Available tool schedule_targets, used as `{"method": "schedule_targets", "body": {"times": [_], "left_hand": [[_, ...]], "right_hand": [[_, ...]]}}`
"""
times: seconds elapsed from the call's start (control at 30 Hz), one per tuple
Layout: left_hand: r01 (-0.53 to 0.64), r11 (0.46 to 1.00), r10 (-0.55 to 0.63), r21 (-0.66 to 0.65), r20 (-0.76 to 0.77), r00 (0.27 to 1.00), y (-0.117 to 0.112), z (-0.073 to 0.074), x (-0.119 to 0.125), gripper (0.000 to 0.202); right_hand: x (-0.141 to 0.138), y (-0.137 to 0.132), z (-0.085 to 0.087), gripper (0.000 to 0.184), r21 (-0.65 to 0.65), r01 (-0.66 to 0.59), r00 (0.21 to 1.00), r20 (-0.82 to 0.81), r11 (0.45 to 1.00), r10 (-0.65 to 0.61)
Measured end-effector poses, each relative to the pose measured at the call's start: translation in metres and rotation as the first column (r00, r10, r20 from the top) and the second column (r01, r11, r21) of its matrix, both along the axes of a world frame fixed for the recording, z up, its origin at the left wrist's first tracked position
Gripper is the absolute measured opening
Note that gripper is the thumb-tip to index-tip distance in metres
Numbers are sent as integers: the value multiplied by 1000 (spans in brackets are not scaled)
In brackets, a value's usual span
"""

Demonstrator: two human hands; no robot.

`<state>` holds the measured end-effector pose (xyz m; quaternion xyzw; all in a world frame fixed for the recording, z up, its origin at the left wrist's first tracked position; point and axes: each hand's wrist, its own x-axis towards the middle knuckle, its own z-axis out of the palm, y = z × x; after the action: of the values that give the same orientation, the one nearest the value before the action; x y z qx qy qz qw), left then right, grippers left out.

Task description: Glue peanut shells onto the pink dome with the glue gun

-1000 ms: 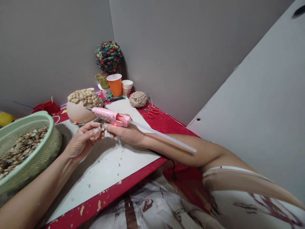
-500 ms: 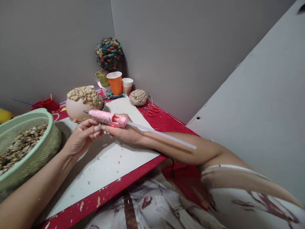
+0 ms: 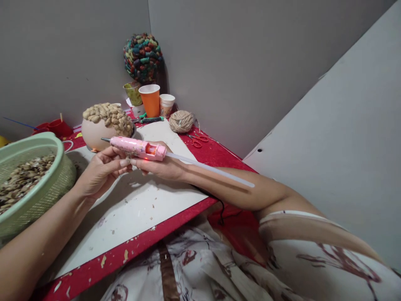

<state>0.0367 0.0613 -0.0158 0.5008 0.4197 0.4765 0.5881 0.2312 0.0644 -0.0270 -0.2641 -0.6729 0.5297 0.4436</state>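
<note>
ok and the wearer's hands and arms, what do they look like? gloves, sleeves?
Left hand and right hand: bare, no gloves, rings or watch visible. Left forearm is bare as far as the frame shows. Right upper arm has a loose whitish sleeve with dark reddish-brown print.

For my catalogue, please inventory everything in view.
glue gun: 1, pink, centre
glue stick: 1, translucent, gun's rear
small piece: 1, colour unclear, below gun
shell-topped ball: 1, peach-tan, behind gun
basket: 1, green, left
shells: many, brown, inside basket
knobbly ball: 1, multicoloured, back
cups: several, mixed colours, back
twine: 1, tan, beside cups
scissors: 1, red, beside twine
tool: 1, green-black, before cups
pots: 2, red, far left
board: 1, white, centre
cloth: 1, red, under board
walls: several, grey, behind
left hand: 1, bare, pinching piece
right hand: 1, bare, around gun
</note>
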Motion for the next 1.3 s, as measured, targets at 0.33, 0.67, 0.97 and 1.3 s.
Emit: {"method": "schedule_targets", "body": {"times": [0.33, 0.67, 0.97, 1.3], "left_hand": [[100, 993, -99, -55, 26, 995, 4, -1, -6, 33], [50, 996, -48, -71, 24, 999, -1, 1, -2, 31], [39, 999, -40, -31, -32, 999, 0, 2, -5, 34], [110, 992, -109, -64, 19, 994, -2, 5, -2, 31]], "right_hand": [[2, 11, -6, 32, 113, -124, 986, 123, 986, 110], [1, 20, -9, 14, 217, -93, 988, 137, 972, 64], [2, 20, -7, 18, 157, -105, 992, 88, 982, 92], [3, 18, -2, 24, 79, -187, 975, 134, 979, 175]]}}
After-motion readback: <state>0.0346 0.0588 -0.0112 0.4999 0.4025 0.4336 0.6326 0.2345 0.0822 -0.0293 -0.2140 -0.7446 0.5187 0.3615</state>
